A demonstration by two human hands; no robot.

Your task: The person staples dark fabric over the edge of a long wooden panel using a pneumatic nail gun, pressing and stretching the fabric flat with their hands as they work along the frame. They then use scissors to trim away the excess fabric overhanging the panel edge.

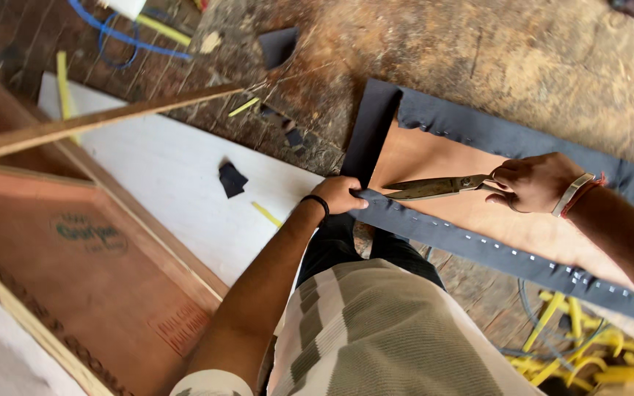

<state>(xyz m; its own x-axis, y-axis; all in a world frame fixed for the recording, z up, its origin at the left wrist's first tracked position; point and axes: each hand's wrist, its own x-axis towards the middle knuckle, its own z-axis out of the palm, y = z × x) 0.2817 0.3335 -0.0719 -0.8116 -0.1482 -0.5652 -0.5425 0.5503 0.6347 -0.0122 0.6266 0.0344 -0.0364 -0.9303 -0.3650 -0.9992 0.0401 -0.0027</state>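
The dark fabric strip (478,246) lies stapled along the edge of a brown plywood panel (434,158) on the rough floor (522,59). The left hand (340,194) pinches the strip at its corner, fingers closed on the cloth. The right hand (533,182) holds large metal scissors (434,188), blades pointing to that corner. Beside them lie a white board (170,172), small dark scraps (231,178) and yellow offcuts (581,345).
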